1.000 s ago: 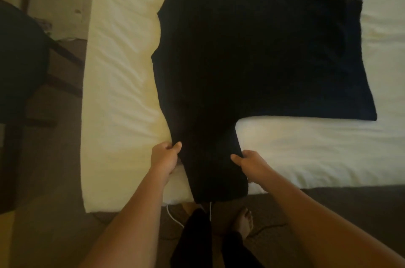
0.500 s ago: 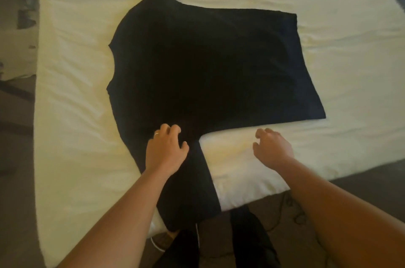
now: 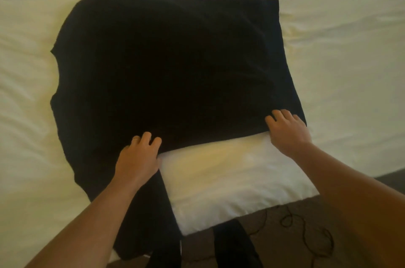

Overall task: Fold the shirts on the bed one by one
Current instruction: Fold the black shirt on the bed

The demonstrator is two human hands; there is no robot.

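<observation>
1. Bed [image 3: 32,158]: 1, pale sheet, lightly creased. Fills most of the view.
2. Shirt [image 3: 164,66]: 1 counted, black, spread flat across the bed. The near sleeve hangs over the bed's near edge; the far sleeve runs out of the top of the view.
3. Left hand [image 3: 138,158]: on the near side seam, where sleeve meets body. Fingers curled, tips on the cloth; whether they pinch it, cannot tell.
4. Right hand [image 3: 287,131]: at the near hem corner, fingers slightly spread, lying on the fabric. No grip visible.
5. Floor: 1 dark cord [image 3: 306,230], looped, beside the bed.
6. Risks, judged: hanging sleeve could drag the shirt askew when the side lifts; uneven hold between the 2 hands would skew the fold; soft sheet may bunch underneath.
</observation>
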